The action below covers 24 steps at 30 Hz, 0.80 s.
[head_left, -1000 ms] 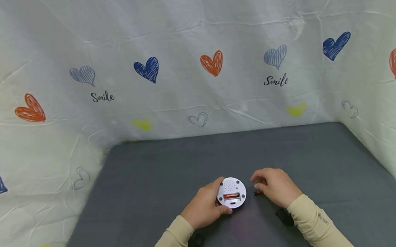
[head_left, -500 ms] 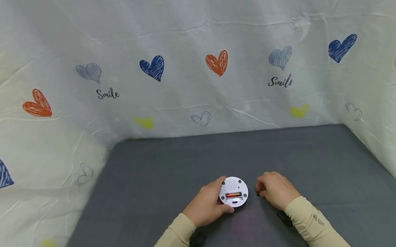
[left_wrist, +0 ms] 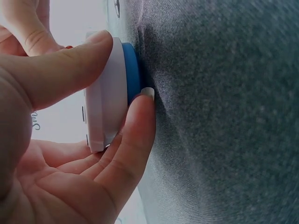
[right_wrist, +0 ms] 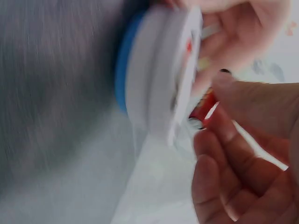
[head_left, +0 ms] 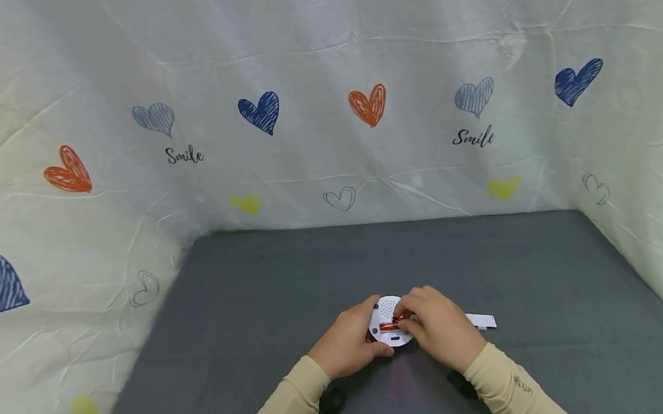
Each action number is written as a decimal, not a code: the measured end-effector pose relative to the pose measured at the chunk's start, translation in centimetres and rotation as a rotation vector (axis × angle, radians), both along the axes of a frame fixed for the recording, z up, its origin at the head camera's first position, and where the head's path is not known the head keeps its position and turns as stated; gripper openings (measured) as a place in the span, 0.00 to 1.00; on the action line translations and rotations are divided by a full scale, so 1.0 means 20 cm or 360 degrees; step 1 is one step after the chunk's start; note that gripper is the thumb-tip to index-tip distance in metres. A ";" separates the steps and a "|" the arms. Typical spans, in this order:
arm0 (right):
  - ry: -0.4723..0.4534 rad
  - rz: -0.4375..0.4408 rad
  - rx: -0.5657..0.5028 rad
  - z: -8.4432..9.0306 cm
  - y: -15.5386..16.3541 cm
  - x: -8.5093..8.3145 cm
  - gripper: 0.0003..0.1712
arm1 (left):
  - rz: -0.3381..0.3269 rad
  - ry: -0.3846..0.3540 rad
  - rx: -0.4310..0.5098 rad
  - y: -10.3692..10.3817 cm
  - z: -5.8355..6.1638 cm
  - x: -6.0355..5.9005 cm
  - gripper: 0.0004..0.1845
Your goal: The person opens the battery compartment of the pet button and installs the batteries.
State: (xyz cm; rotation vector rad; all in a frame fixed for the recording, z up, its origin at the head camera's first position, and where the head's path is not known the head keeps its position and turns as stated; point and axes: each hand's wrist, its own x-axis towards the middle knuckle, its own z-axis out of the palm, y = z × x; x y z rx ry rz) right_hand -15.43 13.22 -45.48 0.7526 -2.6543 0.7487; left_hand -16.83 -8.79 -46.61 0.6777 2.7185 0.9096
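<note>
A round white device (head_left: 385, 315) with a blue underside (left_wrist: 132, 70) lies back-up on the grey table (head_left: 255, 287), its battery bay showing red. My left hand (head_left: 350, 340) grips its left rim between thumb and fingers (left_wrist: 135, 135). My right hand (head_left: 433, 327) is over the device's right side and pinches a small red battery (right_wrist: 205, 106) at the bay. The right wrist view is blurred, with the device (right_wrist: 159, 79) seen edge-on.
A small white cover piece (head_left: 480, 320) lies flat on the table just right of my right hand. White sheets printed with hearts (head_left: 370, 106) wall the table at the back and on both sides.
My right hand has moved left from the table beside the device onto the battery bay, carrying the red battery. The white cover it was hiding now shows on the table. The left hand stays put.
</note>
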 end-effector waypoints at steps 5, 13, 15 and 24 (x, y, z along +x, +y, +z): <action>0.0026 0.0096 -0.0013 -0.06 -0.06 0.01 0.10 | -0.0018 -0.0003 0.0019 -0.01 0.00 0.00 0.50; 0.0061 0.0118 -0.0011 -0.09 -0.09 0.02 0.09 | -0.0048 0.0022 0.0033 -0.01 -0.01 0.00 0.50; 0.0063 0.0115 -0.0017 -0.10 -0.09 0.02 0.10 | -0.0046 0.0014 0.0033 -0.01 -0.01 0.00 0.50; 0.0075 -0.0124 -0.0132 -0.10 -0.11 0.02 0.14 | -0.0063 0.0048 0.0051 0.00 0.00 -0.01 0.41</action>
